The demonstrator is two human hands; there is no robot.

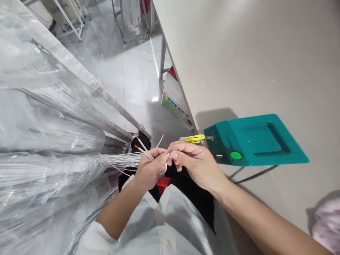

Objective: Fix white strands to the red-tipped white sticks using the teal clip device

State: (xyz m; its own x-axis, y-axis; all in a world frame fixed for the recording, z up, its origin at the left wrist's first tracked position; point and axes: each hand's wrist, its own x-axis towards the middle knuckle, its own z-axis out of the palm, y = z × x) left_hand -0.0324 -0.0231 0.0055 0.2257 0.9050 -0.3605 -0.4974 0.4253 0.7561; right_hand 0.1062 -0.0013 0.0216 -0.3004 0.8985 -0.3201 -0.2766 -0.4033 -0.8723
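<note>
My left hand [150, 168] is closed around a few white wires [145, 148], whose ends stick up past the thumb, two of them with bare copper-coloured tips. My right hand [198, 161] meets it, thumb and fingers pinched at a small pale tip [168, 154] between the two hands, apparently a wire end. A loop of white wire hangs below the fingertips. Just left of my left hand, a bundle of white wires [117, 161] fans out of clear plastic wrap. Beside my right hand stands a teal device [255, 140] with a green button and a yellow clip [192, 139] attached.
The light grey table [239, 71] fills the right side. More plastic-wrapped wire bundles [53, 131] lie at left behind a slanted rail [106, 95]. A printed box [175, 99] stands under the table edge. Wheeled metal frames [123, 24] stand farther back on the floor.
</note>
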